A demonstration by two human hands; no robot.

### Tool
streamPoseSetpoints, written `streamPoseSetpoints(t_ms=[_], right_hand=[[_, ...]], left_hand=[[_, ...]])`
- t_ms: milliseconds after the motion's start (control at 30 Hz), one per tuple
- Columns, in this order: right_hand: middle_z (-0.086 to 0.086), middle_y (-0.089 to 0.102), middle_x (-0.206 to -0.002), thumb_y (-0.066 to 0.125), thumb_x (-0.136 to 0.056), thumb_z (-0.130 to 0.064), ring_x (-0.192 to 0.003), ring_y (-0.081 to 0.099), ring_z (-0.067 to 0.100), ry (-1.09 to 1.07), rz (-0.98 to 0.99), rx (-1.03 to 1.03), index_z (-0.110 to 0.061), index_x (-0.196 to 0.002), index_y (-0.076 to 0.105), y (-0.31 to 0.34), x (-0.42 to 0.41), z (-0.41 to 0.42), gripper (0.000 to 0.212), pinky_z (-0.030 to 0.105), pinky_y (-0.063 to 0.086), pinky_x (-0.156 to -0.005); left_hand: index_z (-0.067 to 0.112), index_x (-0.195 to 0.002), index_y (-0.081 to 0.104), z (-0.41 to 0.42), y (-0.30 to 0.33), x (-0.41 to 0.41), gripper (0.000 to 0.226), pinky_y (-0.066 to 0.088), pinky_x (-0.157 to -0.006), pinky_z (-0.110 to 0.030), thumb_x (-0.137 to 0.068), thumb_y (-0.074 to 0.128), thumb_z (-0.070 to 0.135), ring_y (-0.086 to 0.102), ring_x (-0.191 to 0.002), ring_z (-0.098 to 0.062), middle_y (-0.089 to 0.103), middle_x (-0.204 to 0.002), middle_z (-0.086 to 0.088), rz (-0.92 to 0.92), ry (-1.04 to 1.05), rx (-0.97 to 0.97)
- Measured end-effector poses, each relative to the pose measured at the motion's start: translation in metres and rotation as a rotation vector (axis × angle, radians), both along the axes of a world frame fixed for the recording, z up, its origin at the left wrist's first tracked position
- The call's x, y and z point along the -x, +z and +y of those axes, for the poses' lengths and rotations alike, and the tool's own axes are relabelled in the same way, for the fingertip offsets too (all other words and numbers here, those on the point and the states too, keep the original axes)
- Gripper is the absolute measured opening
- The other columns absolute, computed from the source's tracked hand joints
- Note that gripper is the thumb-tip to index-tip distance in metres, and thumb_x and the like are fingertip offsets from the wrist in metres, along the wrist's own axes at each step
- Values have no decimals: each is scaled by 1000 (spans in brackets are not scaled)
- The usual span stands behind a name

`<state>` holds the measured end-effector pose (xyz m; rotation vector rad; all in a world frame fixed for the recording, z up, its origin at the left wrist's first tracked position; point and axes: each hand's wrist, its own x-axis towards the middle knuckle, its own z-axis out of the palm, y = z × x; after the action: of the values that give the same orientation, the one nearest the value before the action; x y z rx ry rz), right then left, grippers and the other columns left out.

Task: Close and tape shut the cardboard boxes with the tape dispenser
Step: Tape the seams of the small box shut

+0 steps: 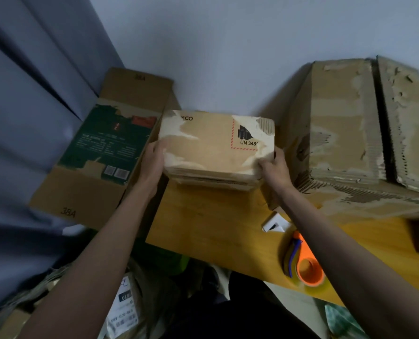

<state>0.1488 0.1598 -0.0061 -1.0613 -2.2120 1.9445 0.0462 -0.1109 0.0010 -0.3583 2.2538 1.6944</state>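
1. Both hands grip the small cardboard box (pixel 215 148): left hand (pixel 153 159) clasps its left side, right hand (pixel 274 167) curls round its right corner.
2. It's at the far edge of the wooden table (pixel 211 223), by the wall.
3. Orange tape dispenser (pixel 304 261) lies near the table's front edge, under the right forearm.
4. Big torn carton (pixel 350 133) sits just right; a flattened green-printed box (pixel 105 143) leans left.

Both hands grip a small cardboard box (pixel 215 145), left hand (pixel 154 160) and right hand (pixel 275 167) at opposite ends. An orange tape dispenser (pixel 304 263) lies on the wooden table (pixel 215 223)
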Motion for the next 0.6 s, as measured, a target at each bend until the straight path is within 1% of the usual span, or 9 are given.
streamPoseSetpoints(t_ms=[67, 167, 233, 267, 333, 367, 467, 533, 600], right_hand=[[1, 53, -138, 56, -99, -9, -123, 55, 20, 4, 55, -60, -23, -149, 32, -5, -12, 0, 57, 40, 56, -95], [5, 56, -136, 62, -96, -6, -122, 56, 20, 2, 57, -114, -15, -141, 36, -22, -35, -6, 53, 45, 53, -101], [8, 57, -132, 67, -95, -17, -121, 56, 24, -11, 14, -85, -11, -137, 38, -33, -47, -10, 52, 40, 52, -97], [8, 56, -130, 68, -95, -23, -120, 56, 26, -8, -3, -60, -12, -138, 36, -35, -51, -12, 55, 34, 53, -91], [6, 52, -135, 70, -93, -36, -121, 55, 24, 13, -5, 20, -17, -146, 29, -42, -58, -15, 69, 28, 52, -90], [3, 49, -140, 72, -89, -47, -124, 53, 23, 23, -3, 51, -24, -149, 26, -46, -60, -15, 79, 33, 51, -97], [0, 44, -149, 70, -67, -81, -132, 48, 24, 37, -56, 92, -37, -150, 24, -52, -63, -19, 105, 47, 45, -108], [2, 46, -146, 63, -68, -85, -129, 51, 26, 5, -81, 115, -34, -149, 28, -56, -65, -20, 102, 49, 47, -107], [5, 48, -143, 57, -77, -79, -126, 52, 28, 1, -112, 78, -30, -146, 32, -60, -68, -21, 89, 51, 47, -105]], left_hand=[[15, -126, 55, -6, -3, -5, 42, 50, -81, -32, -99, 49, 46, 62, -100, -17, 63, -116, -2, 55, 47, -29], [12, -126, 56, -15, -15, -16, 61, 53, -93, -44, -91, 45, 61, 63, -108, -29, 64, -119, -12, 9, 86, -70], [21, -126, 57, -18, -22, -23, 69, 55, -93, -47, -88, 39, 76, 64, -111, -24, 66, -120, -6, -42, 52, -57], [26, -125, 58, -21, -29, -26, 67, 57, -88, -42, -90, 37, 78, 66, -110, -21, 68, -119, -1, -55, 21, -52], [33, -120, 61, -21, -34, -38, 50, 59, -74, -27, -99, 33, 69, 69, -102, -10, 70, -112, 7, -64, -34, -66], [34, -122, 60, -22, -40, -43, 48, 57, -71, -25, -100, 33, 67, 69, -101, -8, 70, -113, 9, -84, -60, -60], [25, -135, 52, -30, -58, -55, 57, 54, -80, -32, -97, 44, 68, 66, -108, -15, 66, -121, 4, -186, -29, -55], [25, -133, 50, -33, -64, -59, 48, 52, -82, -32, -98, 53, 57, 63, -108, -16, 63, -122, 1, -206, 8, -28], [26, -135, 49, -34, -66, -59, 41, 51, -82, -31, -99, 59, 41, 60, -109, -15, 60, -126, 1, -149, -10, 41]])
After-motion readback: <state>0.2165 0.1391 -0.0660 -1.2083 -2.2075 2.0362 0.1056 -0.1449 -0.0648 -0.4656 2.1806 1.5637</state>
